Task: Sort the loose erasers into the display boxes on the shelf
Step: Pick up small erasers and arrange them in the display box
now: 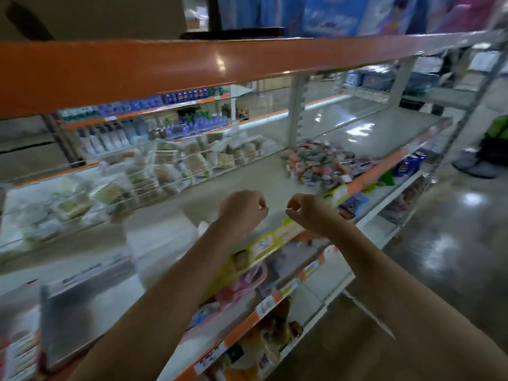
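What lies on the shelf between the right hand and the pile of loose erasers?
In the head view, only bare shelf surface separates the right hand from the pile of loose erasers; nothing else shows there, though the frame is blurred.

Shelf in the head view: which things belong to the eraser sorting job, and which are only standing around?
Belong to the job:
- pile of loose erasers
- clear display boxes
- left hand and right hand, both curled, holding nothing visible

Just lying about:
- bottles on the far shelves
- packaged goods on the lower shelves
- price labels
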Motion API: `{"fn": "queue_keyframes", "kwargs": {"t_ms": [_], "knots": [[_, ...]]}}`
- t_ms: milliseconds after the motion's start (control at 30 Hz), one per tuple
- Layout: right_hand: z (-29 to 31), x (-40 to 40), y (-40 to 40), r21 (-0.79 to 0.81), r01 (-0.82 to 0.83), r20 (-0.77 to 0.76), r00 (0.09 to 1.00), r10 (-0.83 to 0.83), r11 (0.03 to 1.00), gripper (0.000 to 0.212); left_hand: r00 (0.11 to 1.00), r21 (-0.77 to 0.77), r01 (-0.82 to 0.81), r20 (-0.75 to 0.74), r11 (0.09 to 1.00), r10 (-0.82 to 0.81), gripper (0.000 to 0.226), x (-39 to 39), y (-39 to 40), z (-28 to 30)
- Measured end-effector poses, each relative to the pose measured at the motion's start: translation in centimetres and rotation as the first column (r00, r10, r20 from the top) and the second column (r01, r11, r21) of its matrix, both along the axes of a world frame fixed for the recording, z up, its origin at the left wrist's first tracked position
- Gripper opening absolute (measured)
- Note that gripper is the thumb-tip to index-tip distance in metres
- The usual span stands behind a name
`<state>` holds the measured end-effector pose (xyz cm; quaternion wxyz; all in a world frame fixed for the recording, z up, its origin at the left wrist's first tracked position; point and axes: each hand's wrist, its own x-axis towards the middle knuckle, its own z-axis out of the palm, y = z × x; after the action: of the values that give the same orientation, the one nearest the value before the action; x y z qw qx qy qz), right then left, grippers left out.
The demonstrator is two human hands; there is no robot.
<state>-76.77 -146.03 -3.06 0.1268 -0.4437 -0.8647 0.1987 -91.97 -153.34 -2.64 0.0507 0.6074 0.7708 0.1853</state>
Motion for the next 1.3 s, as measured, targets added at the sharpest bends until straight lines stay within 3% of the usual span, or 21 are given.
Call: {"fn": "queue_keyframes", "kwargs": {"t_ms": [267,433,533,700,833,967,1100,1200,1300], "knots": [[-3.1,9.0,9.3,-0.032,0.153,0.049,0.987,-0.152,0.988,0.03,0.985,-0.042,0.17,-0.028,0.985,-0.171,0.032,8.8,11.2,-2.1],[-4.8,11.3,14.4,-0.016,0.213,0.042,0.976,-0.212,0.977,0.029,0.99,-0.03,0.134,-0.028,0.991,-0.135,0.027,12.0,18.5,-3.2],[-4.9,11.5,18.5,0.017,0.218,0.02,0.976,-0.218,0.976,0.029,0.997,0.058,0.078,-0.022,0.995,-0.077,0.024,11.2,22.8,-3.7],[-4.5,10.1,25.4,0.112,0.176,-0.038,0.984,-0.173,0.978,0.027,0.959,-0.025,-0.005,-0.285,1.0,-0.003,0.046,9.6,27.8,-5.2],[-5.9,8.2,28.8,0.161,0.109,-0.032,0.994,-0.105,0.981,0.031,0.941,-0.029,-0.051,-0.336,0.998,0.038,0.051,9.4,29.3,-6.4],[-7.1,8.5,30.6,0.162,0.081,-0.141,0.988,-0.058,0.984,0.026,0.976,-0.013,-0.099,-0.197,0.995,0.095,0.044,9.2,29.9,-7.0],[-6.5,9.3,32.8,0.045,0.057,-0.316,0.948,-0.04,0.997,0.022,0.982,0.141,-0.166,0.117,0.976,0.151,0.029,9.5,29.9,-5.9],[-5.4,10.0,34.6,-0.191,-0.026,-0.461,0.885,-0.067,0.981,0.015,0.927,0.174,-0.262,0.319,0.949,0.197,0.029,10.4,30.1,-4.9],[-4.4,10.5,35.7,-0.409,-0.213,-0.61,0.787,-0.092,0.887,0.014,0.785,0.184,-0.424,0.563,0.887,0.258,0.03,11.4,30.5,-4.4]]}}
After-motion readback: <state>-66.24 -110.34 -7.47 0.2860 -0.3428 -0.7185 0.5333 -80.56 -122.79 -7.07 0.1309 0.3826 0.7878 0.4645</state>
